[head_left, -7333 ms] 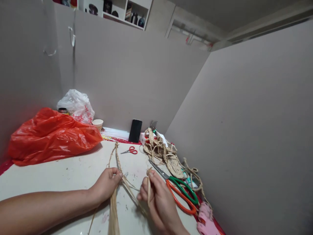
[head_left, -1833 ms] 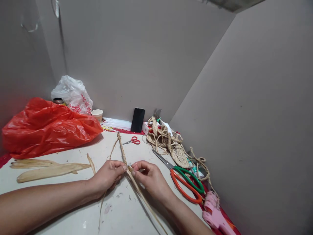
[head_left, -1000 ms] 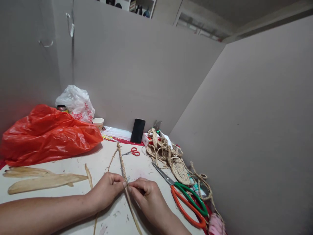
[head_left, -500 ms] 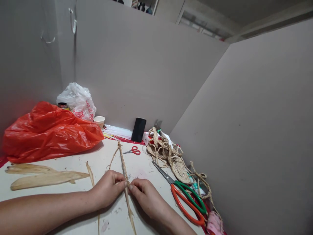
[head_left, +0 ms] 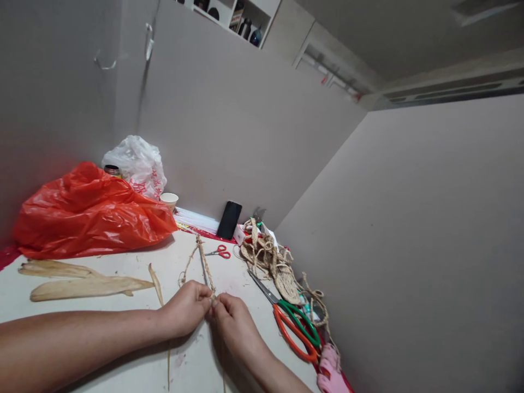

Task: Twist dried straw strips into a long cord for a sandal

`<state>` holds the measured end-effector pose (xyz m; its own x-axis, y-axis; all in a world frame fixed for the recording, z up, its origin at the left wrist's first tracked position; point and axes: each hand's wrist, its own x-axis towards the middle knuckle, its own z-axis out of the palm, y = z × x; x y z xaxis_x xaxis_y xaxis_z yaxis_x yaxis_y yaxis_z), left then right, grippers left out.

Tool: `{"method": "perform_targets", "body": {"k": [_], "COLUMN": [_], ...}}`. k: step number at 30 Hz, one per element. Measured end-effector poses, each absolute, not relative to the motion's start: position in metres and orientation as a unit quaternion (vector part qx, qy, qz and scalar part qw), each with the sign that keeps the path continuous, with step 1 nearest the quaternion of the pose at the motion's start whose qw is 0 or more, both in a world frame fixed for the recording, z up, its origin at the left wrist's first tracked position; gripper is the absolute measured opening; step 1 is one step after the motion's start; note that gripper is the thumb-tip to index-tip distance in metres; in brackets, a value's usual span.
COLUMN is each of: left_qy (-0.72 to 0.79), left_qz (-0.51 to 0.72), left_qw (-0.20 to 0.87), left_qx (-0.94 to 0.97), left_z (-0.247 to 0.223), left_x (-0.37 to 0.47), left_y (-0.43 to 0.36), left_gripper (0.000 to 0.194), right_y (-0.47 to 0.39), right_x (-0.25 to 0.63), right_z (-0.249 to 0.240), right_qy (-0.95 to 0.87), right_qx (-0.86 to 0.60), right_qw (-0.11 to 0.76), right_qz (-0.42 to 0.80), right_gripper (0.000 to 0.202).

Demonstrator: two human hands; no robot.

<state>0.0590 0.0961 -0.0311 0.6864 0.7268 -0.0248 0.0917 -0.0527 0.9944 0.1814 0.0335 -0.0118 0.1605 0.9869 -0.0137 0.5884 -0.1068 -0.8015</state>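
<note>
A thin braided strand (head_left: 206, 266) of dried plant fibre runs from a knotted top down to my fingers. My left hand (head_left: 189, 309) pinches its lower end from the left. From the right, my right hand (head_left: 236, 325) pinches the same spot, its fingertips almost touching the left ones. A loose thin strip trails below the hands, mostly hidden by the right one. Left of the hands lie a narrow dry strip (head_left: 156, 284) and broad dried leaves (head_left: 88, 287). Small red-handled scissors (head_left: 221, 251) lie just beyond the braid.
Large scissors (head_left: 295, 329) with green and orange handles lie at right, beside a heap of braided cord (head_left: 268, 256). A red plastic bag (head_left: 94, 215), white bag (head_left: 141, 166), paper cup (head_left: 169, 200) and black phone (head_left: 229, 220) stand at the back. Grey partitions (head_left: 229, 125) surround the table.
The camera view has tilted and shifted. Both hands stay pinched on the braid; the right hand has turned a little over it, and the strip below now shows less.
</note>
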Motion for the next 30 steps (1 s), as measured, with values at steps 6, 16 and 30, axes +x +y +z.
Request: {"method": "perform_targets", "body": {"k": [6,16,30], "left_qy": [0.318,0.277,0.343], "left_qz": [0.266,0.277,0.272], "left_qw": [0.646,0.679,0.708], "left_qx": [0.641,0.621,0.554], "left_z": [-0.025,-0.026,-0.007], "left_x": [0.057,0.056,0.052], "left_y": [0.092,0.094,0.095], "left_gripper": [0.022,0.033,0.037], "right_y": [0.022,0.027,0.023], "right_x": [0.171,0.164,0.195], "right_z": [-0.003,0.002,0.029], "right_qy": [-0.625,-0.514,-0.532], "right_qx": [-0.742,-0.665,-0.685], "right_qw": [0.201,0.331,0.438], "right_qz": [0.131,0.43,0.236], "right_gripper": [0.028,0.03,0.041]}}
